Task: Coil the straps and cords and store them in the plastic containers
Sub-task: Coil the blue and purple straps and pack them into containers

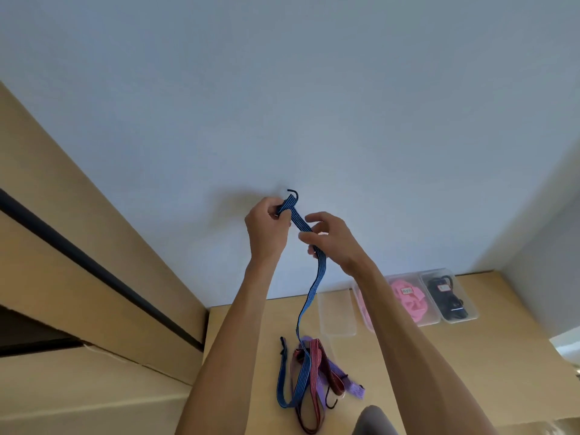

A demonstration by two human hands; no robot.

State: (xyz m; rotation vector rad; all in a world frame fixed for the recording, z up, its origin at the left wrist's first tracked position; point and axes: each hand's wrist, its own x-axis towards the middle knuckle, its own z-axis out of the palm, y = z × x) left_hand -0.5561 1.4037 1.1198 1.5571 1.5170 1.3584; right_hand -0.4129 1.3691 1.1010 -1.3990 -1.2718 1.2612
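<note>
A pale wall [282, 89] fills the upper view, with tan cabinet panels [62, 277] at 9 o'clock. Below, from 6 to 4 o'clock, lies a light wooden table [470, 372].

At 4 o'clock, against the wall, stand 3 clear plastic containers in a row, just beside each other: an empty one [337, 315], a pink-filled container [411, 298] partly hidden by the right forearm, and a container of black cords [448, 296]. The last 2 each carry a small label.

Both arms rise from the bottom edge toward the centre. The left hand [266, 224] pinches the folded top end of a blue striped strap [315, 277], fingers curled tight on it; a black hook [293, 193] sticks up just above that grip at 12 o'clock from the hand. The right hand [332, 240], just beside at 3 o'clock, has thumb and fingers loosely curled round the strap a little lower down.

The strap hangs down from the hands toward 6 o'clock and runs into a loose pile on the table, where its lower length loops. Tangled with it there are a red striped strap [314, 372] and a purple strap [342, 379], touching and overlapping. A grey rounded shape [373, 422] shows at the bottom edge; I cannot tell what it is.
</note>
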